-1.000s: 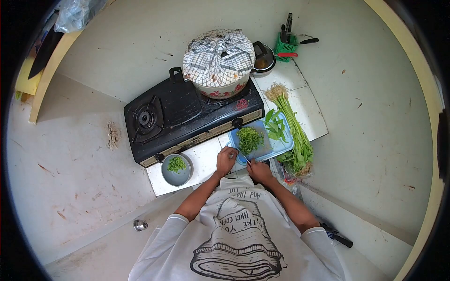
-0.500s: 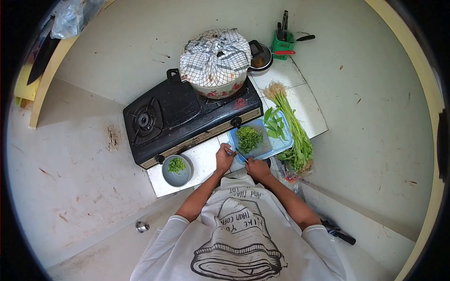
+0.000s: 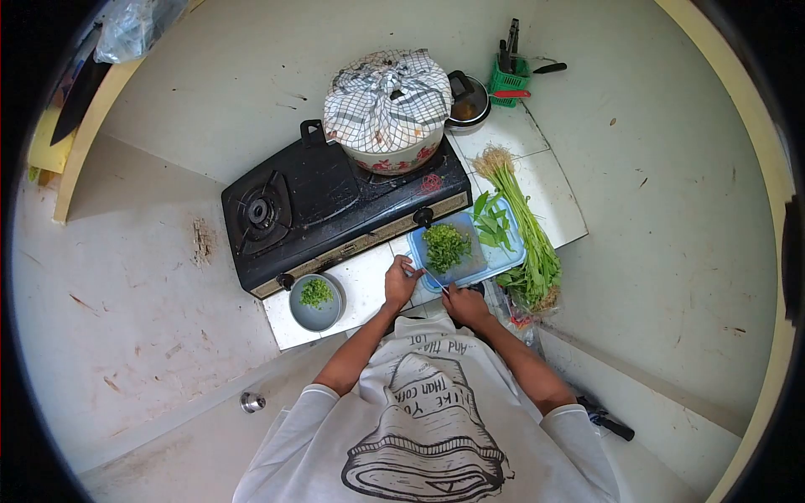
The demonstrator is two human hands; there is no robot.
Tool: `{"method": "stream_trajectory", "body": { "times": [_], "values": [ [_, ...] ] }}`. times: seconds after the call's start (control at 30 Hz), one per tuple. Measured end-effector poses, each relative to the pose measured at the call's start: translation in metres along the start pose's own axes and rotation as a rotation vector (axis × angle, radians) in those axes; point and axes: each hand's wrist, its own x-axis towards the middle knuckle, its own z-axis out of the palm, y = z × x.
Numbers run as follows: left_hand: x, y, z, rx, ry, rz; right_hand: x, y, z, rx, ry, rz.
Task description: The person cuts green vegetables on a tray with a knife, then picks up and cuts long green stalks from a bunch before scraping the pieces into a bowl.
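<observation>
My right hand [image 3: 465,304] is closed around the handle of a knife [image 3: 435,279], whose thin blade points up and left over the near edge of a blue board or tray [image 3: 470,270]. At the blade's tip, the fingers of my left hand [image 3: 399,283] are curled together; what they pinch, if anything, is too small to make out. Just beyond the blade lies a heap of chopped green herbs [image 3: 447,248] on the blue surface. Whole green leaves [image 3: 493,222] rest on its far right part.
A grey bowl [image 3: 339,314] with chopped greens sits left. Behind is a black gas stove [image 3: 323,201] bearing a cloth-covered pot [image 3: 390,109]. Long-stemmed greens [image 3: 528,218] lie right of the board. A lidded pan [image 3: 470,105] and green utensil basket [image 3: 508,84] stand at the back.
Both hands and the knife stay in nearly the same place. The whole view has shifted very slightly.
</observation>
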Motion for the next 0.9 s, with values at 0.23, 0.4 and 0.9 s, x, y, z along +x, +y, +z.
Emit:
{"method": "stream_trajectory", "body": {
  "times": [0.23,0.4,0.9],
  "values": [
    [-0.005,0.002,-0.004,0.023,-0.048,0.091,0.002,-0.001,-0.004,-0.001,-0.041,0.026],
    [-0.008,-0.001,-0.011,-0.019,-0.045,0.089,0.008,-0.001,-0.003,-0.009,0.005,0.026],
    [-0.009,0.050,-0.023,0.137,-0.251,0.444,0.006,0.019,-0.034,0.077,0.127,-0.058]
  ]
}}
